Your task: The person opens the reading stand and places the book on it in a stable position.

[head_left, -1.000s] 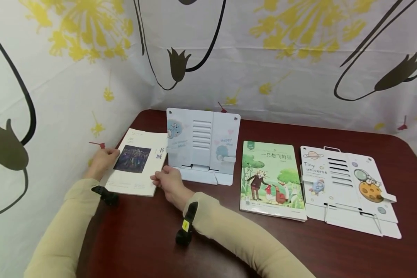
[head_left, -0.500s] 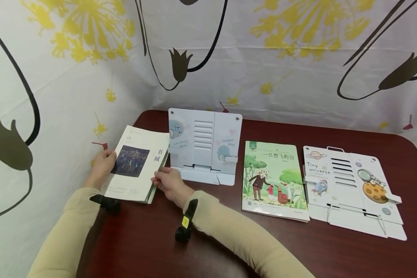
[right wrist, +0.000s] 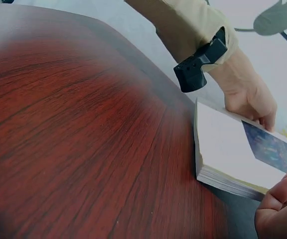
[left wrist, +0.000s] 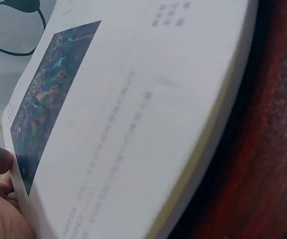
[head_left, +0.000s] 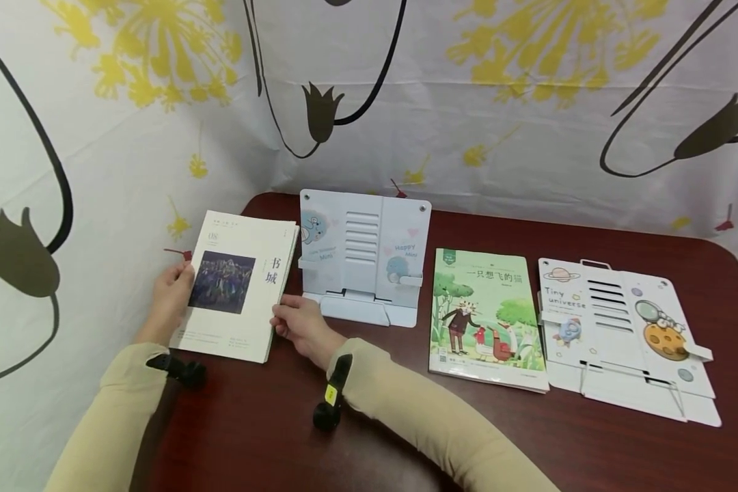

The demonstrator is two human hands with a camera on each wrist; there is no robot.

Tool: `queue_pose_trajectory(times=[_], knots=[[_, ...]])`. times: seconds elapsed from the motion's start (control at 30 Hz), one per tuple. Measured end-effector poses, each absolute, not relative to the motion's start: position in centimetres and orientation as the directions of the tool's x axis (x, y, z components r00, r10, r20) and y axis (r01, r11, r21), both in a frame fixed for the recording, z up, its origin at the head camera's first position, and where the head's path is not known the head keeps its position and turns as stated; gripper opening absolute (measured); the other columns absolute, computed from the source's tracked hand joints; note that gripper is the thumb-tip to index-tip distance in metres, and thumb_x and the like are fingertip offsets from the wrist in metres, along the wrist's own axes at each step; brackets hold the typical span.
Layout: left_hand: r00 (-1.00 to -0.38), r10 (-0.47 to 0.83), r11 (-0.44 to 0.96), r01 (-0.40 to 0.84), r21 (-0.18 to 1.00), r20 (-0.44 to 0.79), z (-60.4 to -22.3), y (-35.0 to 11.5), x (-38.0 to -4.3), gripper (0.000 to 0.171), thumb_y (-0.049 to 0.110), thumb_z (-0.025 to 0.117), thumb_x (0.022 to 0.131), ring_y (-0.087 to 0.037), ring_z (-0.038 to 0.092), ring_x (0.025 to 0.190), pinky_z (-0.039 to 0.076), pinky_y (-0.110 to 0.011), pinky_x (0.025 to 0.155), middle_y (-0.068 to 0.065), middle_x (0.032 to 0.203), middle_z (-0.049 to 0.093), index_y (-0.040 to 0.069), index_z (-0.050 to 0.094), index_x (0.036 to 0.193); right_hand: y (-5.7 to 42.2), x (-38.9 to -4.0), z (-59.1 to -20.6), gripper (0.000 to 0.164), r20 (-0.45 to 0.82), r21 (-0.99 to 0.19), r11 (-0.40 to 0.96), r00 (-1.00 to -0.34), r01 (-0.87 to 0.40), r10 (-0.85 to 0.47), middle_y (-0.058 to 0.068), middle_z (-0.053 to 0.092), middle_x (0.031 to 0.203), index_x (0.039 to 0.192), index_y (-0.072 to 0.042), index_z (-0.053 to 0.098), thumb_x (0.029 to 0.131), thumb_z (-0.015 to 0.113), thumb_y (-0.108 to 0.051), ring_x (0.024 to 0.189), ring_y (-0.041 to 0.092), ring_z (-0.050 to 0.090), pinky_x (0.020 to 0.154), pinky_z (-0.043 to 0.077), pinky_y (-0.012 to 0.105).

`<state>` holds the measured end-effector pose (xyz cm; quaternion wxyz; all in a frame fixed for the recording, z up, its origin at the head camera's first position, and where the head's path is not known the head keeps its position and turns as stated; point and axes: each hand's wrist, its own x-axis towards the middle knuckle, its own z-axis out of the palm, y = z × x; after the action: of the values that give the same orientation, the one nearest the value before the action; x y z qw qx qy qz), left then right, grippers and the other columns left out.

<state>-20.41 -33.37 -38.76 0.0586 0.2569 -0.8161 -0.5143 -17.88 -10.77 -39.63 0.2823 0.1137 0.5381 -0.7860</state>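
white-covered book (head_left: 236, 283) at left of centre in the frame, pinched along opposite edges by the left hand (head_left: 171, 295) and right hand (head_left: 303, 322); gripping looks done, setting down not yet.

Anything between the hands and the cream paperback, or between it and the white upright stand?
Hands to book: no. Left hand and right hand grip the cream rectangular paperback at its sides. Toward the white slotted upright stand, only the right hand intrudes, overlapping its lower left corner in the head view.
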Motion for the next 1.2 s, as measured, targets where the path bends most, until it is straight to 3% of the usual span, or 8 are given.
queue_pose_trajectory(times=[0.27, 0.5, 0.63, 0.77, 0.87, 1.03, 1.2], knots=[[-0.86, -0.473, 0.316, -0.371, 0.873, -0.194, -38.6, -33.2, -20.3, 0.053, 0.032, 0.032, 0.101, -0.023, 0.038, 0.126, 0.032, -0.035, 0.108, -0.016, 0.148, 0.035, 0.001, 0.033, 0.144, -10.8, -17.2, -39.0, 0.027, -0.394, -0.88, -0.17, -0.881, 0.444, -0.262, 0.001, 0.058, 0.082, 0.115, -0.001, 0.06, 0.088, 0.06, 0.0, 0.068, 0.009, 0.051, 0.058, 0.045, 0.019], [-0.871, -0.462, 0.266, -0.317, 0.91, -0.168, -36.5, -32.6, -19.9, 0.053, 0.034, 0.034, 0.101, -0.012, 0.038, 0.125, 0.032, -0.023, 0.106, -0.01, 0.143, 0.039, 0.0, 0.036, 0.142, -10.2, -17.0, -37.8, 0.023, -0.297, -0.907, -0.21, -0.909, 0.364, -0.293, 0.006, 0.06, 0.088, 0.109, -0.001, 0.059, 0.086, 0.059, 0.005, 0.074, 0.011, 0.057, 0.065, 0.053, 0.025], [-0.889, -0.444, 0.166, -0.205, 0.965, -0.113, -34.6, -32.2, -19.7, 0.028, 0.031, 0.043, 0.1, -0.005, 0.044, 0.111, 0.036, -0.012, 0.091, 0.006, 0.113, 0.052, 0.012, 0.053, 0.117, -9.1, -17.0, -36.2, 0.024, -0.192, -0.939, -0.221, -0.935, 0.263, -0.297, 0.006, 0.058, 0.087, 0.109, 0.002, 0.058, 0.085, 0.06, 0.007, 0.072, 0.01, 0.056, 0.063, 0.054, 0.024], [-0.934, -0.356, -0.004, -0.026, 1.0, -0.026, -32.5, -31.3, -19.7, 0.003, 0.021, 0.052, 0.097, -0.001, 0.05, 0.088, 0.043, -0.01, 0.07, 0.012, 0.094, 0.055, 0.019, 0.054, 0.098, -7.1, -17.3, -34.2, 0.026, -0.065, -0.969, -0.212, -0.959, 0.127, -0.277, 0.005, 0.057, 0.087, 0.109, 0.006, 0.058, 0.084, 0.06, 0.009, 0.07, 0.009, 0.055, 0.062, 0.054, 0.024], [-0.967, -0.244, -0.022, 0.079, 0.997, 0.071, -31.3, -30.2, -19.9, 0.011, 0.009, 0.055, 0.094, -0.002, 0.053, 0.082, 0.045, -0.01, 0.063, 0.01, 0.093, 0.058, 0.018, 0.056, 0.101, -5.0, -17.9, -33.1, 0.024, 0.039, -0.983, -0.186, -0.965, 0.01, -0.26, 0.007, 0.058, 0.088, 0.109, 0.008, 0.058, 0.085, 0.059, 0.009, 0.07, 0.009, 0.055, 0.065, 0.056, 0.027], [-0.973, -0.066, -0.021, 0.224, 0.974, 0.222, -29.7, -28.2, -20.4, 0.026, -0.004, 0.058, 0.089, -0.002, 0.059, 0.082, 0.049, -0.012, 0.067, 0.005, 0.096, 0.061, 0.015, 0.055, 0.108, -0.9, -19.0, -31.6, 0.022, 0.184, -0.98, -0.121, -0.959, -0.161, -0.215, 0.012, 0.059, 0.089, 0.108, 0.008, 0.059, 0.086, 0.06, 0.009, 0.073, 0.009, 0.055, 0.068, 0.057, 0.031], [-0.952, -0.036, -0.042, 0.306, 0.951, 0.304, -28.3, -25.3, -21.3, 0.03, -0.009, 0.06, 0.086, -0.005, 0.062, 0.082, 0.05, -0.012, 0.071, 0.004, 0.096, 0.063, 0.013, 0.056, 0.106, 2.8, -20.2, -30.3, 0.022, 0.292, -0.955, 0.004, -0.945, -0.296, -0.147, 0.015, 0.061, 0.089, 0.107, 0.007, 0.061, 0.085, 0.061, 0.008, 0.075, 0.01, 0.055, 0.065, 0.055, 0.024]])
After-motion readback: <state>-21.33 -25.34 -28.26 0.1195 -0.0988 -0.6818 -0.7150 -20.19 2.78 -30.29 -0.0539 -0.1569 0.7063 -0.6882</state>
